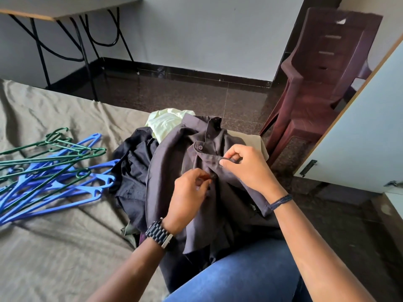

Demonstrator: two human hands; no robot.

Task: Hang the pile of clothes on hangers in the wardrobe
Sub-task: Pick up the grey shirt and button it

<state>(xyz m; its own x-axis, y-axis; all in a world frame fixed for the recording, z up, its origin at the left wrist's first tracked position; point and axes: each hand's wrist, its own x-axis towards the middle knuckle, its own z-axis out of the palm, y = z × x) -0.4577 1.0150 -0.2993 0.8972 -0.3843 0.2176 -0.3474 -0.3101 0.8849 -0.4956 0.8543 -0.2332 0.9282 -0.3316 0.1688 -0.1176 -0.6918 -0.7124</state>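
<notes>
A dark grey shirt (172,166) lies on top of the pile of clothes at the bed's edge, its collar pointing away from me. My left hand (188,192) pinches a button at the shirt's front placket. My right hand (244,168) pinches the opposite placket edge just below the collar. Under the shirt lie a black garment (133,171), a pale green one (165,123) and a beige one (255,140). A heap of blue and green hangers (54,168) lies on the bed to the left.
The bed has an olive-grey sheet (54,247). Stacked maroon plastic chairs (322,79) stand at the right. A pale wardrobe door (359,131) with a handle is open at the far right. A folding table (65,9) stands at the back left. My knee in blue jeans (250,273) is below.
</notes>
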